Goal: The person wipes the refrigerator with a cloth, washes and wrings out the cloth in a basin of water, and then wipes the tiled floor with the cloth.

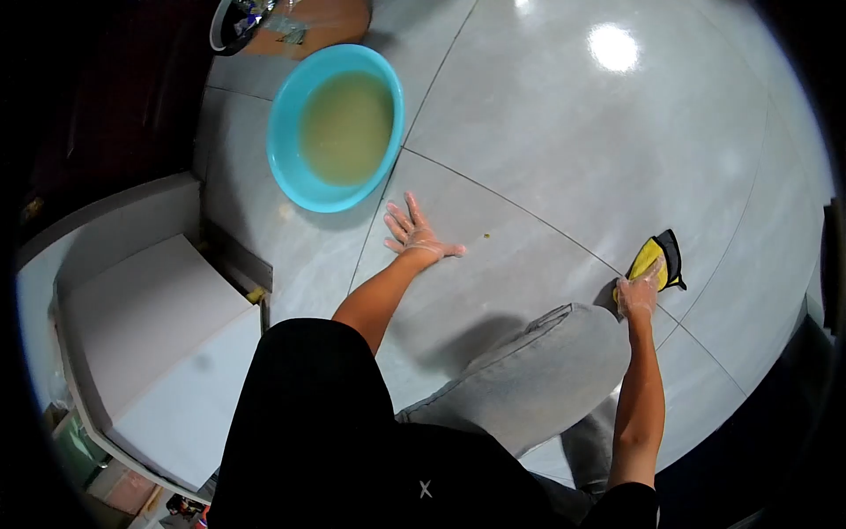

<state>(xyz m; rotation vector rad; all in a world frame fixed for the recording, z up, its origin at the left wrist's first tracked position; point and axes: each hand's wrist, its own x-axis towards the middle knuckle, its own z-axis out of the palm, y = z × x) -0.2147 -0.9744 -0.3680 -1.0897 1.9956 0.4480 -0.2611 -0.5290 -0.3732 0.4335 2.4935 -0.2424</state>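
Note:
My left hand (416, 233), in a thin clear glove, is spread with its palm toward the tiled floor (546, 150) and holds nothing. Just right of its thumb lies a small yellowish speck (486, 235). Over to the right, my right hand (639, 293), also in a clear glove, grips a yellow and dark grey cleaning cloth (671, 257) against the tiles. The cloth is folded, and part of it is hidden under my fingers. Beyond my left hand stands a light blue basin (284, 132) with cloudy yellowish water (348, 128) in it.
A curved white piece of furniture (167, 326) stands at the left. Behind the basin are a cardboard box (326, 25) and a round-rimmed container (220, 31). My knee in grey jeans (555, 353) rests between my arms. Various items lie at the lower left.

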